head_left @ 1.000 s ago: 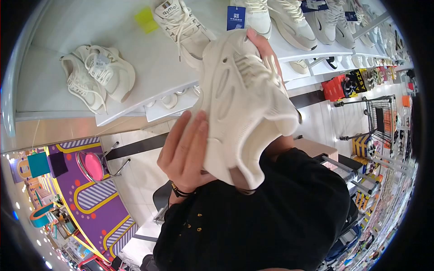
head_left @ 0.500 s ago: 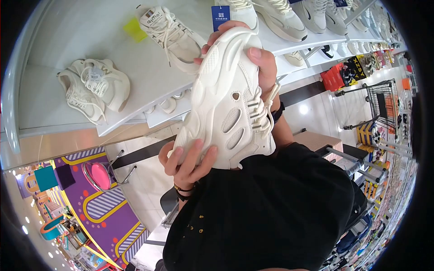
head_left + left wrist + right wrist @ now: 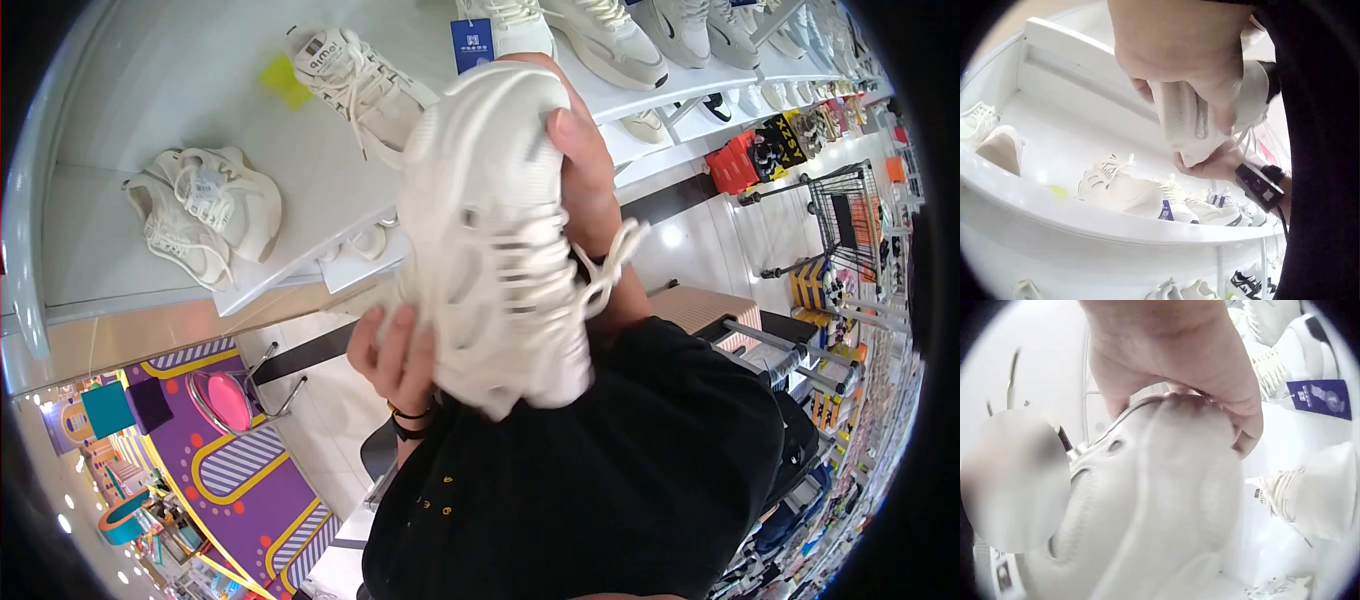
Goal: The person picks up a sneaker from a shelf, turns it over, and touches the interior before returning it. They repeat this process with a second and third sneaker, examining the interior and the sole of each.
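A chunky off-white sneaker (image 3: 490, 250) is held between my two hands over a black shirt, toe up, its laced upper turned to the head camera. My right hand (image 3: 585, 160) grips the toe end, the thumb across its top. At the lower left, my left hand (image 3: 392, 355) holds the heel end with its fingers against the side. A loose lace loop (image 3: 615, 262) hangs out to the right. In the right wrist view, the right hand (image 3: 1179, 359) clasps the rounded toe. The left wrist view has the left hand (image 3: 1179, 50) around the other end.
A white shelf (image 3: 300, 200) stands ahead with a pair of white sneakers (image 3: 205, 215), a single sneaker (image 3: 365, 95) just behind the held one, and a row of shoes (image 3: 610, 40) to the right. A blue tag (image 3: 472, 42) hangs there. A shopping cart (image 3: 845, 220) stands farther right.
The sneaker has turned in my hands: first its ankle opening faced the camera, then its side and sole edge, now its laces. Both hands keep holding it.
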`<action>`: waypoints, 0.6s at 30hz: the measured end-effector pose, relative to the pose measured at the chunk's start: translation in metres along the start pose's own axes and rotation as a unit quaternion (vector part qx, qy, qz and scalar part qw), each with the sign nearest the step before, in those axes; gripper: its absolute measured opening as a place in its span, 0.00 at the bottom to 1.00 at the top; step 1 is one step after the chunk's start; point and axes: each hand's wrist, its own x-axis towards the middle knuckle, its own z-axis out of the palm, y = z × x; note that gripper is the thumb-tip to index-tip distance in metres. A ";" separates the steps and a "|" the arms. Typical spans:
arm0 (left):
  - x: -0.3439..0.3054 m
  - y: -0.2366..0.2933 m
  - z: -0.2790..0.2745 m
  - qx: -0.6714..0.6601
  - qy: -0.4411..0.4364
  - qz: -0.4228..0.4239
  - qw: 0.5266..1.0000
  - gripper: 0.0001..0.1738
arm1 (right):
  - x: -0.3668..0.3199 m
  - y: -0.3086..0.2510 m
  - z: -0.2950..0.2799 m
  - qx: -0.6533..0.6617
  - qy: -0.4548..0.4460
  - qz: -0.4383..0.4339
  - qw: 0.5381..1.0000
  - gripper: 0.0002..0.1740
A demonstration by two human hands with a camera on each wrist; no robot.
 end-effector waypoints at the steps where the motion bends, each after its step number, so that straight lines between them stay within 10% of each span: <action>1: -0.001 0.001 -0.001 -0.019 0.003 -0.085 0.996 0.22 | 0.001 0.001 -0.005 0.002 -0.002 -0.002 1.000 0.28; 2: -0.042 0.000 -0.005 -0.095 -0.082 -0.295 0.947 0.34 | 0.002 0.004 -0.011 -0.018 -0.029 -0.012 0.999 0.25; 18: -0.046 0.008 -0.001 -0.313 0.131 -0.456 0.823 0.49 | -0.001 -0.002 0.000 -0.122 0.010 0.017 0.992 0.12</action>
